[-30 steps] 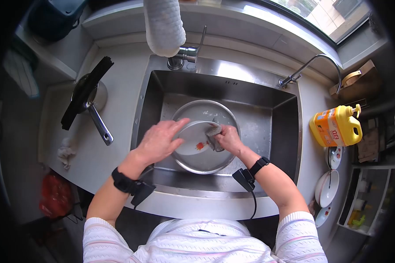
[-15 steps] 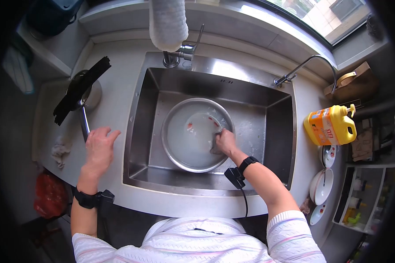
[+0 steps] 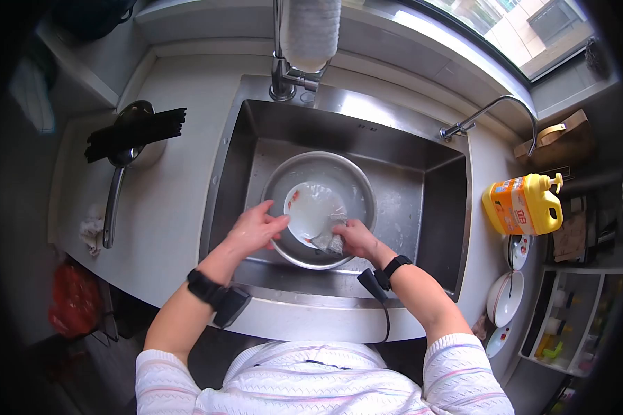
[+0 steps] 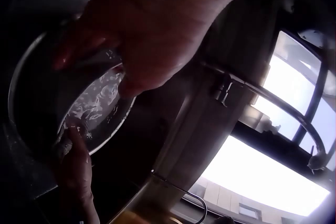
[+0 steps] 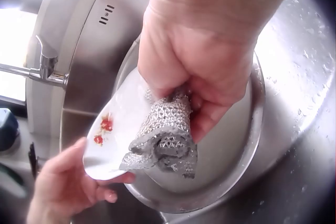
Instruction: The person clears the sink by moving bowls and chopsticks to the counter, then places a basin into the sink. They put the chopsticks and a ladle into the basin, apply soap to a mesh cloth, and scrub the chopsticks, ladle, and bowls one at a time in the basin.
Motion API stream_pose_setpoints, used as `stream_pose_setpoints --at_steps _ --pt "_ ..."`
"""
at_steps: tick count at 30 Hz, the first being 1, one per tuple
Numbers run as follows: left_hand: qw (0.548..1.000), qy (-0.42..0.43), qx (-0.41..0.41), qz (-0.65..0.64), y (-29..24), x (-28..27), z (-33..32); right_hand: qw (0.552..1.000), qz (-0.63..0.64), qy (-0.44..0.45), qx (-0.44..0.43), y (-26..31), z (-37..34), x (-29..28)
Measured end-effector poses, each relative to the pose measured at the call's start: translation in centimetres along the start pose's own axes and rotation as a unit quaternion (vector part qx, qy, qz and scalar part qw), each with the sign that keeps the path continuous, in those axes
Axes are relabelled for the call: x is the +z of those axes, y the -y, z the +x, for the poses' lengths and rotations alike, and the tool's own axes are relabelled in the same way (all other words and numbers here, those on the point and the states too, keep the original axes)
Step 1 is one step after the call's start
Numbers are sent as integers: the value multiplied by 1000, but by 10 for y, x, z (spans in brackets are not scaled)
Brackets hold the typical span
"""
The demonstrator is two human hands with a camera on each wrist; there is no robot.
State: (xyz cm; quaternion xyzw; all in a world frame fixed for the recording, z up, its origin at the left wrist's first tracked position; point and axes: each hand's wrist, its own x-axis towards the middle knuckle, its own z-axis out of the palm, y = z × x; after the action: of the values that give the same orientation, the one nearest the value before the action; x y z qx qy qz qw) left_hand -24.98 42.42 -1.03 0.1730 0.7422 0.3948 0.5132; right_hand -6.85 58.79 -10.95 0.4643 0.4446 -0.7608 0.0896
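Note:
A white plate with red flower marks (image 3: 310,207) (image 5: 123,121) is tilted over a round metal basin (image 3: 369,187) containing cloudy water. My left hand (image 3: 253,229) (image 4: 152,29) (image 5: 65,183) holds the plate's edge, thumb on the near face and fingers behind it, seen best in the right wrist view. A bunched grey mesh cloth (image 3: 335,238) (image 5: 168,121) is gripped in my right hand (image 3: 358,238) (image 5: 202,50) and lies against the plate's face. The curled fingers of that hand partly hide the cloth.
The basin stands in a steel sink (image 3: 401,200) with a faucet (image 3: 282,79) behind. A dark-handled pan (image 3: 115,200) lies left; a yellow bottle (image 3: 543,207), a second tap (image 3: 457,129) and a white bowl (image 3: 505,299) are at the right.
My left hand has come back from the left counter to the plate's edge. The plate, lying in the water half a second ago, is now raised and tilted. The pan handle has shifted.

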Motion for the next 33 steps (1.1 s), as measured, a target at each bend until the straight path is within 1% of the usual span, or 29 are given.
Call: stream_pose_setpoints --at_steps 1,2,4,5,6,7,8,9,10,11,12,13,14,15,16,17,18,19,20,21,22,23,24,26,27,29,30,32,33 --pt "998 15 -40 -48 3 11 13 999 41 19 -1 -3 0 0" --pt "998 15 -41 -49 8 17 26 996 84 37 -2 -6 0 0" --pt "996 84 -42 -4 14 27 44 996 76 44 -3 -6 1 -1" --pt "995 86 -43 -1 10 31 43 996 70 50 -5 -5 0 0" --pt "998 52 -31 11 7 35 42 996 74 47 -6 -2 0 0" --pt "999 17 -18 23 4 37 41 1000 -10 13 -21 2 2 -1" --pt "999 21 -17 27 11 40 47 995 -94 -21 -35 8 2 -2" --pt "984 -20 131 120 22 42 55 995 -91 -22 -36 17 -1 -3" --pt "936 -63 273 211 33 39 62 975 -198 -79 -62 29 -5 -3" --pt "936 -69 268 218 28 36 56 940 -304 -129 -90 35 -4 0" --pt "900 -74 282 324 16 37 44 899 -370 -143 -185 32 2 -2" --pt "854 -77 290 425 4 36 32 844 -430 -156 -280 30 7 -6" --pt "854 -87 282 428 -6 32 20 822 -458 -150 -303 33 3 -4" --pt "834 -84 286 464 -16 30 9 821 -459 -141 -308 41 -7 1" --pt "813 -79 290 499 -23 26 0 788 -515 -134 -311 48 -18 6" --pt "814 -83 286 499 -25 20 -8 751 -569 -128 -310 50 -25 7" --pt "810 -118 322 475 -23 10 -16 751 -569 -125 -312 48 -27 6" --pt "804 -151 359 449 -23 0 -26 722 -611 -111 -305 45 -29 4" --pt "807 -172 357 437 -25 -13 -38 692 -651 -99 -296 43 -32 2" --pt "826 -205 363 380 -24 -26 -49 692 -651 -99 -296 41 -35 1" --pt "840 -235 367 321 -21 -39 -58 691 -663 -90 -275 40 -38 -1" --pt "873 -252 333 250 -14 -54 -66 689 -674 -82 -254 38 -40 -2" --pt "900 -266 297 176 -5 -70 -74 690 -673 -84 -253 37 -42 -4" --pt "909 -293 296 -24 32 -100 -73 700 -678 -86 -205 36 -44 -8" --pt "909 -292 298 -24 41 -111 -76 701 -678 -88 -205 35 -44 -9" --pt "913 -263 221 -220 53 -126 -79 714 -672 -112 -160 33 -42 -12" --pt "912 -264 221 -221 59 -131 -79 714 -673 -111 -160 32 -41 -13" --pt "922 -280 110 -243 66 -139 -79 730 -652 -115 -169 32 -38 -16" --pt "920 -284 112 -244 67 -141 -79 728 -653 -113 -173 32 -38 -16"
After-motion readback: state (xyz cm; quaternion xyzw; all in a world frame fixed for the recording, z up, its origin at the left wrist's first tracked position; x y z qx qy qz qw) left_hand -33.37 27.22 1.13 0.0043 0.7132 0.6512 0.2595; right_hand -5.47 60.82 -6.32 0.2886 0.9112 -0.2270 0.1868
